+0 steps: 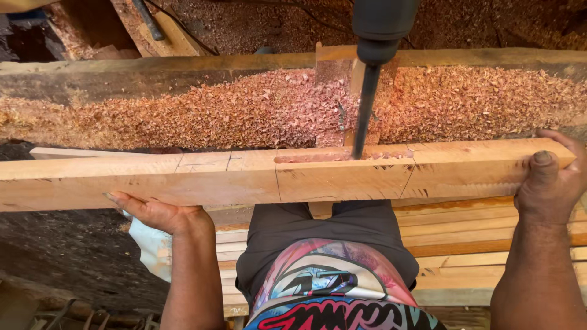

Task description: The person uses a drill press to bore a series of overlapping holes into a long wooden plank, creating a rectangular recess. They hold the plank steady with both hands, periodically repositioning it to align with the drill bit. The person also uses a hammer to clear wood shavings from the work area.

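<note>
A long pale wooden beam lies across the view at waist height, with pencil lines marked on it. A dark vertical drill bit under a black machine head stands in a shallow slot cut in the beam's top face. My left hand presses flat against the beam's near underside, left of centre. My right hand grips the beam's right end, thumb on the near face and fingers over the top.
A thick bed of reddish wood shavings covers the machine table behind the beam. A stack of planks lies below at the right. More sawdust covers the ground beyond. A wooden rail borders the shavings.
</note>
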